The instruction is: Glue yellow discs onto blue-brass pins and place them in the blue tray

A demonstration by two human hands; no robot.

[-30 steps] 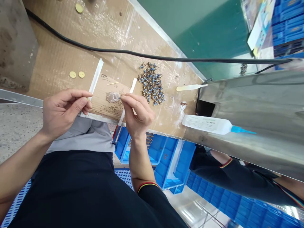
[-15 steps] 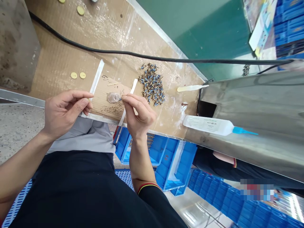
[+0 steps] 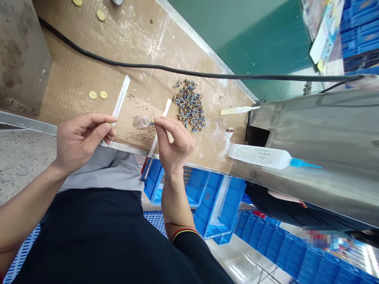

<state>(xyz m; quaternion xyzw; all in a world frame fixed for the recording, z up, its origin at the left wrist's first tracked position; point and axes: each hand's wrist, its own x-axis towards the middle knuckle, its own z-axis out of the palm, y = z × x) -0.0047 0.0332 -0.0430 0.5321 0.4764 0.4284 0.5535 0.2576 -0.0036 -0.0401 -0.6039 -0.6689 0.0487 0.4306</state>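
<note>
Well, just right of the clear cup, the person's right hand pinched a small blue piece between thumb and fingertips. Left of the cup, the left hand had thumb and forefinger closed on a yellow bit, too hidden for me to tell its shape. Beyond the cup, to its right, lay a heap of blue-and-brass pieces; to its left, two yellow discs. Farther past it stretched a black cable.
</note>
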